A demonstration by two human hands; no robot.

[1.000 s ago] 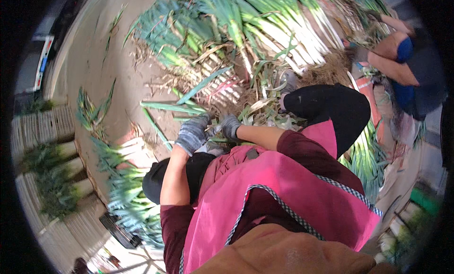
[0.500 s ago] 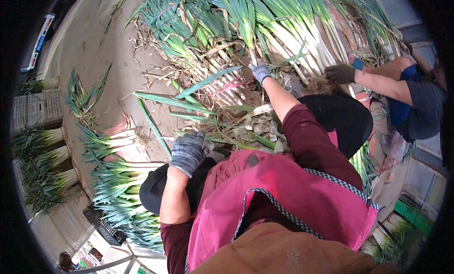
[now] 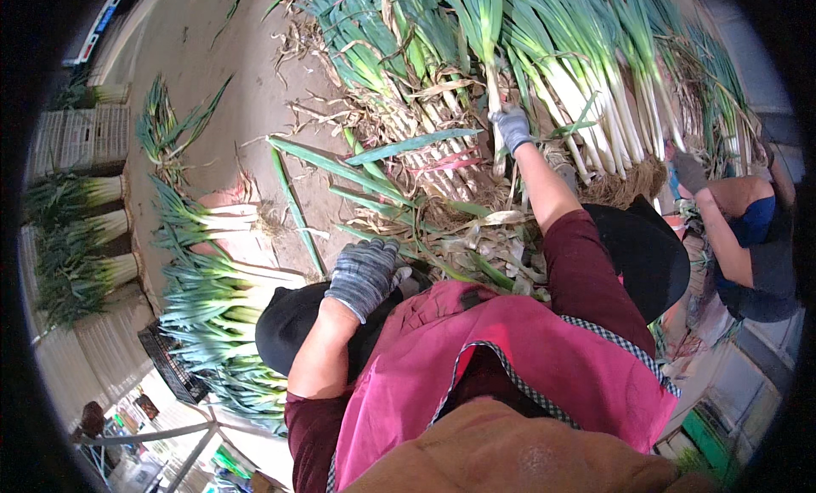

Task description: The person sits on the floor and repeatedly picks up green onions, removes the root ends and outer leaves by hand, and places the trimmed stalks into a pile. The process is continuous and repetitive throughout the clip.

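Note:
My right hand (image 3: 512,129), in a grey glove, is closed round the white stem of a large green onion (image 3: 486,25). Its leaves point away from me, and part of the stem shows below my fingers. Beside it on the left lies a bundle of untrimmed green onions (image 3: 442,153) with dry leaves and a red tie. To the right, cleaner white-stemmed green onions (image 3: 586,93) lie with roots toward me. My left hand (image 3: 364,279), also gloved, is by my left knee with its fingers curled; no object shows in it.
Loose leaves and peeled skins (image 3: 501,251) lie before my knees. A stack of green onions (image 3: 204,323) sits at my left, near a black crate (image 3: 170,365). White crates (image 3: 81,140) stand at far left. At right, a co-worker's gloved hand (image 3: 687,172) is near the onion roots.
The view has shifted, so most things sit farther right. My right hand stays on the onion stem and my left by my knee. The co-worker's hand has moved rightward along the root ends.

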